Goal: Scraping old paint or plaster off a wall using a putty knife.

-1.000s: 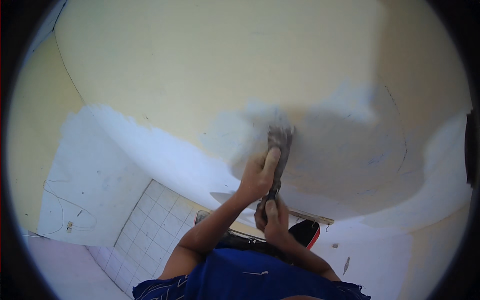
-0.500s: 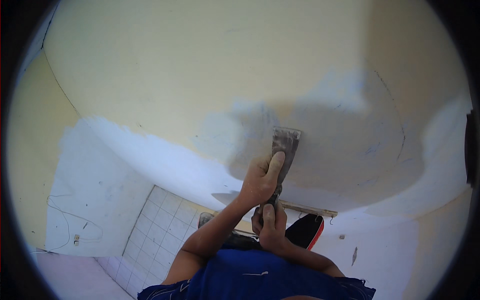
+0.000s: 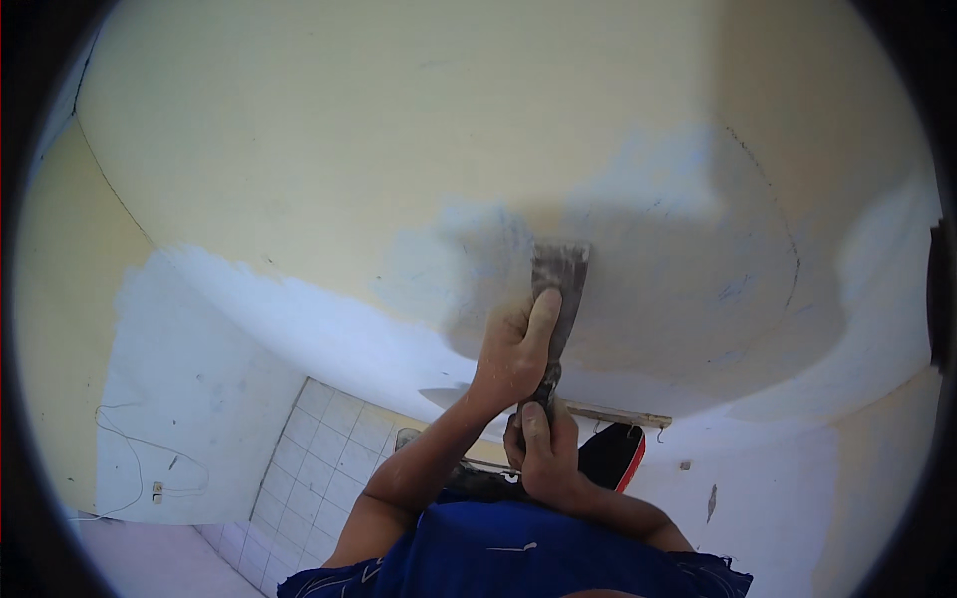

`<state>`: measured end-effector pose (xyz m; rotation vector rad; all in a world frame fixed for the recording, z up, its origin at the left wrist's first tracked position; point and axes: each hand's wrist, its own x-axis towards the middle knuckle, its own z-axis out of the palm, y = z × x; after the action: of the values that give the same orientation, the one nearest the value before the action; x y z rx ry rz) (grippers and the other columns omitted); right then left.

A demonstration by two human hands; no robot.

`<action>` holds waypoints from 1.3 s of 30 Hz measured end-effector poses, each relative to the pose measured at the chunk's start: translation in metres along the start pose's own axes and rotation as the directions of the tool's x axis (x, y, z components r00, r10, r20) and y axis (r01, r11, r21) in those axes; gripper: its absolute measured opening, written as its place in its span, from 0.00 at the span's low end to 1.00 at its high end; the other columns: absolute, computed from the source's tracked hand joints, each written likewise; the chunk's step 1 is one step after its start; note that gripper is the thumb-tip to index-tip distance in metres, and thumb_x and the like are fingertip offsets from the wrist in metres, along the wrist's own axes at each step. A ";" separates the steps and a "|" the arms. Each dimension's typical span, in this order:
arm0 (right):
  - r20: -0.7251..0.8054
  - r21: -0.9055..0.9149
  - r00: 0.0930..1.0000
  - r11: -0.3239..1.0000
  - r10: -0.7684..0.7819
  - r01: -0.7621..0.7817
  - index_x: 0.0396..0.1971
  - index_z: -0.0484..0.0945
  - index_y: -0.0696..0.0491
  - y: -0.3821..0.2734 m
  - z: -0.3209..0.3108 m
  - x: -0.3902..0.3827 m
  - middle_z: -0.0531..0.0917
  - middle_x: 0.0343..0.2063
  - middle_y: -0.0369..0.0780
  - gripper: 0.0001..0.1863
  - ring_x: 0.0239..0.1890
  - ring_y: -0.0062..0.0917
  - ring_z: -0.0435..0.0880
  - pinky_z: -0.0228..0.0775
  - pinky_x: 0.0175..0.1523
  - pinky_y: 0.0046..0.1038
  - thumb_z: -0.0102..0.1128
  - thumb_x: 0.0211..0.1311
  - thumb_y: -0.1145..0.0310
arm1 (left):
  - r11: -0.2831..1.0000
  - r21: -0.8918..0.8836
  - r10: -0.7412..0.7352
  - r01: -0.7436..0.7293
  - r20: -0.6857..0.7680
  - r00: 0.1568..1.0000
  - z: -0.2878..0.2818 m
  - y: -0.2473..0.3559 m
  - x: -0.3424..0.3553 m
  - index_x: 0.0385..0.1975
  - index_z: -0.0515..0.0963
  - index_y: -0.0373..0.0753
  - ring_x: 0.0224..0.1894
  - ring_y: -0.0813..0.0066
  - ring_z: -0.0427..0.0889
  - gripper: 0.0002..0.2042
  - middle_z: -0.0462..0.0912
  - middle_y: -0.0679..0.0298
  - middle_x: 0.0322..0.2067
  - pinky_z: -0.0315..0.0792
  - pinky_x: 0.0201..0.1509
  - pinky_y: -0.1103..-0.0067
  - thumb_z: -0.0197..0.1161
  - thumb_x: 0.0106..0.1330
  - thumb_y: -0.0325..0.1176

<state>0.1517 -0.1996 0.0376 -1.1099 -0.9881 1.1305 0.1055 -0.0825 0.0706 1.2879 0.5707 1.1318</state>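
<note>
A broad-bladed scraper (image 3: pixel 564 267) with a dusty, worn blade is held tilted slightly right, its wide edge at the wall (image 3: pixel 399 120). My left hand (image 3: pixel 513 351) is closed round the upper part, its thumb lying along the blade. Lower down, my right hand (image 3: pixel 546 456) grips the dark handle, thumb on top. Around the blade the cream paint gives way to a pale, bluish scraped patch (image 3: pixel 424 267) with dark scuffs. A shadow covers much of this area.
A wooden rail (image 3: pixel 618 415) with metal hooks is below my hands, near a black object with a red edge (image 3: pixel 610 456). White tiles (image 3: pixel 317 434) line a lower-left area. A thin cable (image 3: pixel 135 453) hangs by a wall socket (image 3: pixel 157 492). A dark crack (image 3: pixel 773 194) runs down the wall.
The scraper and both hands sit slightly higher and further left in the picture, while the wall marks have shifted too. Both hands keep their grip.
</note>
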 end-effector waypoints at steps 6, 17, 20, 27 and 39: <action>0.064 0.005 0.997 0.999 -0.042 0.042 0.34 0.62 0.55 -0.023 0.007 0.003 0.69 0.14 0.36 0.12 0.11 0.14 0.60 0.52 0.16 0.20 0.37 0.74 0.63 | 0.998 -0.015 -0.065 0.065 0.025 0.998 -0.002 0.024 0.005 0.19 0.69 0.41 0.15 0.89 0.63 0.21 0.67 0.75 0.14 0.57 0.17 0.85 0.49 0.75 0.45; 0.080 -0.014 0.997 1.000 0.011 -0.010 0.35 0.63 0.56 -0.030 0.003 0.006 0.69 0.16 0.32 0.11 0.17 0.12 0.63 0.56 0.21 0.20 0.39 0.74 0.64 | 0.996 -0.087 -0.013 0.015 0.025 1.000 -0.003 0.029 0.006 0.18 0.69 0.41 0.15 0.90 0.62 0.22 0.66 0.76 0.14 0.57 0.18 0.85 0.49 0.75 0.45; 0.035 0.008 0.999 1.000 0.007 -0.007 0.33 0.63 0.55 -0.008 0.008 -0.001 0.68 0.14 0.33 0.12 0.13 0.12 0.61 0.53 0.18 0.20 0.39 0.74 0.63 | 1.000 -0.018 -0.009 0.010 0.028 1.000 -0.006 0.011 -0.002 0.17 0.69 0.41 0.16 0.90 0.62 0.22 0.66 0.76 0.14 0.56 0.18 0.85 0.50 0.75 0.45; 0.015 0.031 0.997 0.997 -0.074 0.074 0.32 0.62 0.55 -0.027 0.016 0.008 0.67 0.11 0.35 0.12 0.09 0.13 0.60 0.50 0.15 0.20 0.38 0.74 0.63 | 0.998 -0.045 -0.031 0.033 0.049 0.998 -0.003 0.034 0.009 0.17 0.69 0.40 0.17 0.90 0.59 0.21 0.65 0.77 0.14 0.53 0.18 0.84 0.50 0.75 0.43; 0.022 -0.013 0.999 0.999 -0.045 0.045 0.32 0.63 0.55 -0.028 0.010 0.008 0.69 0.12 0.34 0.12 0.10 0.13 0.61 0.52 0.15 0.20 0.39 0.74 0.62 | 0.998 -0.056 -0.025 0.026 0.023 0.999 -0.001 0.029 0.008 0.18 0.70 0.41 0.16 0.91 0.60 0.21 0.66 0.77 0.15 0.54 0.18 0.85 0.49 0.75 0.43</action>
<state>0.1484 -0.1924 0.0676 -1.0833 -1.0341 1.1032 0.0981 -0.0787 0.0996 1.2401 0.5336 1.1038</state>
